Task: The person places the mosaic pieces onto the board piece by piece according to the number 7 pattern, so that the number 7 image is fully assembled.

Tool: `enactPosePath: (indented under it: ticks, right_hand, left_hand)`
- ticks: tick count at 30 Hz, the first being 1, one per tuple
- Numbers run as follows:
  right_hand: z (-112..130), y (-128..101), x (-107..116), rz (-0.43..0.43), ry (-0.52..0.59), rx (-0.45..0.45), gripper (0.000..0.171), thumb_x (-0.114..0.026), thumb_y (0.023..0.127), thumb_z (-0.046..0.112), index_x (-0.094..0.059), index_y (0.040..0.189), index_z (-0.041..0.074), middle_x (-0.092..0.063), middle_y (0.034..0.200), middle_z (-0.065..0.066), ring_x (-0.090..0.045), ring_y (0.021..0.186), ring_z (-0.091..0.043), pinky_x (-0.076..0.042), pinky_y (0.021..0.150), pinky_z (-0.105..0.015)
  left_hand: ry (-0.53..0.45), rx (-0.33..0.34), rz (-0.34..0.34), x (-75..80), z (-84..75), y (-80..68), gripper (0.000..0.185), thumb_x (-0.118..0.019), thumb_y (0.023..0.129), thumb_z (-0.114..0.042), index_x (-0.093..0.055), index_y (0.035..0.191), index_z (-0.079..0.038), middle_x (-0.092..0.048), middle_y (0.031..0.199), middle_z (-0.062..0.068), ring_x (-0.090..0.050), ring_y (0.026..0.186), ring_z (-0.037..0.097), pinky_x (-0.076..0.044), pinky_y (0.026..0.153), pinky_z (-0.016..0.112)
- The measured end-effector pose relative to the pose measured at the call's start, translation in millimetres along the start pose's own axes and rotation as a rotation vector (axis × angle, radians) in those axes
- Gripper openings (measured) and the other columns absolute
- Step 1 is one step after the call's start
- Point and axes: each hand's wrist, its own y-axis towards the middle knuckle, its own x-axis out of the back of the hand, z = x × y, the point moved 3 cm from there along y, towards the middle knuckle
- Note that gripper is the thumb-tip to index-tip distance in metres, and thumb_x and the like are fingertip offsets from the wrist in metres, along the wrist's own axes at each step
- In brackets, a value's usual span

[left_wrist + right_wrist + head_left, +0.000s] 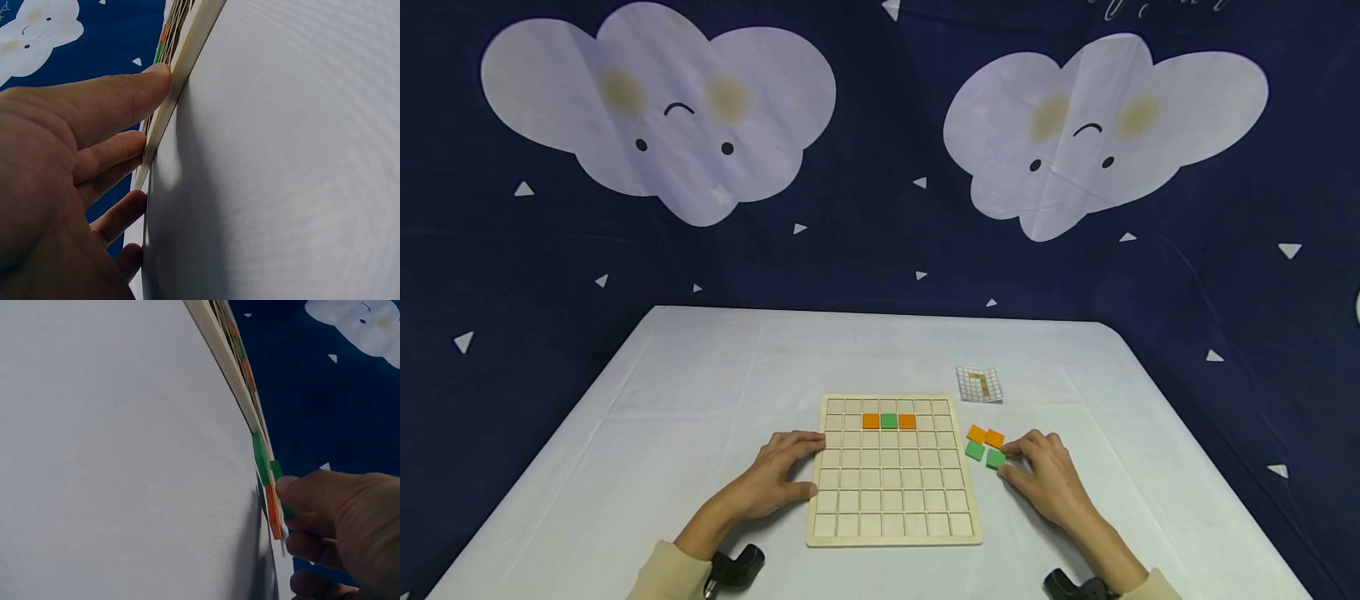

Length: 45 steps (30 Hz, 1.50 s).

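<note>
A pale wooden grid board (880, 479) lies on the table, with an orange tile (871, 422), a green tile (889, 422) and another orange tile (907, 422) side by side in its second row. The fingertips and thumb of my left hand (772, 475) touch the board's left edge, as the left wrist view also shows. Right of the board, my right hand (1048, 477) pinches a green square tile (277, 469) between thumb and fingers. Close to it lie two loose orange tiles (976, 433) and one loose green tile (974, 451).
A small printed pattern card (979, 385) lies beyond the loose tiles, near the board's upper right corner. White cloth covers the table (715, 358). Behind it hangs a dark blue cloth (880, 250) with clouds and triangles.
</note>
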Motion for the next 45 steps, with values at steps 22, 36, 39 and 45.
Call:
enactPosePath:
  ticks: [22,36,39,45]
  right_hand:
    - [35.2,17.7,2.1,-0.025,0.102,0.136,0.022,-0.079,0.071,0.016,-0.072,0.092,0.015,-0.060,0.086,0.005,-0.038,0.079,-0.009,-0.031,0.070,-0.027]
    - [61.6,32.5,-6.9,0.026,0.131,0.191,0.022,-0.078,0.072,0.016,-0.072,0.093,0.013,-0.060,0.087,0.003,-0.040,0.081,-0.009,-0.034,0.075,-0.031]
    - [66.8,35.7,-9.9,0.041,0.132,0.198,0.021,-0.077,0.073,0.017,-0.072,0.093,0.013,-0.061,0.087,0.003,-0.040,0.080,-0.009,-0.034,0.075,-0.030]
    - [76.3,41.9,-17.3,0.069,0.132,0.211,0.020,-0.076,0.074,0.019,-0.072,0.093,0.014,-0.061,0.087,0.004,-0.040,0.079,-0.008,-0.034,0.073,-0.028]
  left_hand:
    - [-0.012,-0.003,0.010,-0.7,1.2,0.6,0.057,-0.071,0.081,-0.023,-0.051,0.133,-0.007,-0.045,0.142,0.006,-0.032,0.131,0.032,-0.023,0.104,0.059]
    - [-0.001,-0.010,0.002,-0.6,1.6,0.2,0.058,-0.072,0.080,-0.021,-0.051,0.132,-0.007,-0.045,0.141,0.007,-0.034,0.129,0.031,-0.024,0.103,0.058]
    - [0.001,-0.014,0.001,-0.2,1.2,-0.1,0.058,-0.072,0.080,-0.021,-0.051,0.132,-0.006,-0.045,0.141,0.007,-0.034,0.129,0.031,-0.024,0.103,0.058]
    - [-0.002,-0.015,0.004,0.5,0.0,-0.8,0.058,-0.071,0.080,-0.022,-0.051,0.133,-0.006,-0.045,0.142,0.008,-0.033,0.129,0.031,-0.023,0.103,0.058]
